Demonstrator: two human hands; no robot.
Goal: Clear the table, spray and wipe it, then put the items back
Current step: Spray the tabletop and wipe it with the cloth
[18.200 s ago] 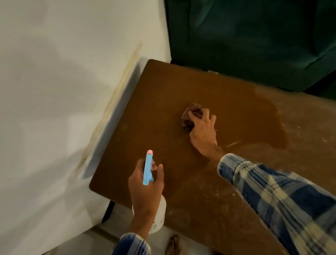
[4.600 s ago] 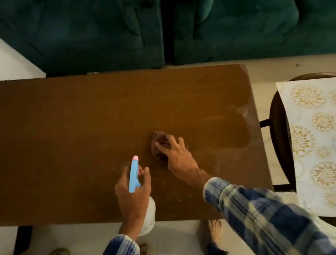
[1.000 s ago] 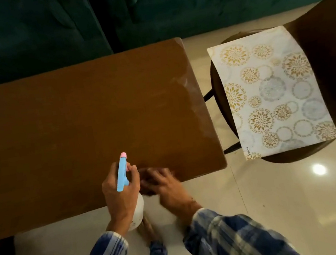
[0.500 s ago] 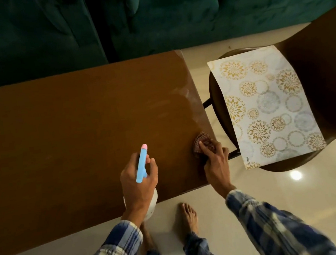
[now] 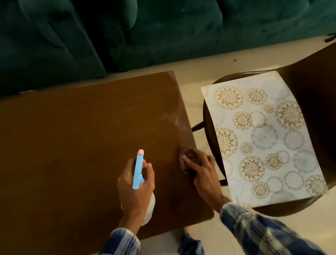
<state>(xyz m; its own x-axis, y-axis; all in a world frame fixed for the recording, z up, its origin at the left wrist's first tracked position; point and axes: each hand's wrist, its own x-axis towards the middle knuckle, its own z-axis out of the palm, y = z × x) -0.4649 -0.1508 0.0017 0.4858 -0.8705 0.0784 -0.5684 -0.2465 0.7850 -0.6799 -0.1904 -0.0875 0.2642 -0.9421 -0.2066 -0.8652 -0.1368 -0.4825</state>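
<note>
Head view: the right hand [image 5: 204, 173] presses a dark cloth [image 5: 185, 155] with flat fingers at the tabletop's [image 5: 59, 152] right edge. Faint smears lie just beyond it. The left hand [image 5: 135, 187] grips the spray bottle [image 5: 138, 169] just left of the cloth, nozzle pointing away. A patterned mat [image 5: 260, 136] lies on the chair [image 5: 332, 116] alongside.

The cloth [image 5: 184, 154] lies under the right hand [image 5: 204, 176] at the table's [image 5: 60, 163] right edge, with the spray bottle [image 5: 138, 169] left of that hand, the placemat [image 5: 265, 140] on a chair [image 5: 332, 116] to its right, and the sofa [image 5: 170, 20] beyond.

The left hand [image 5: 133, 190] hides most of the spray bottle [image 5: 138, 169].
</note>
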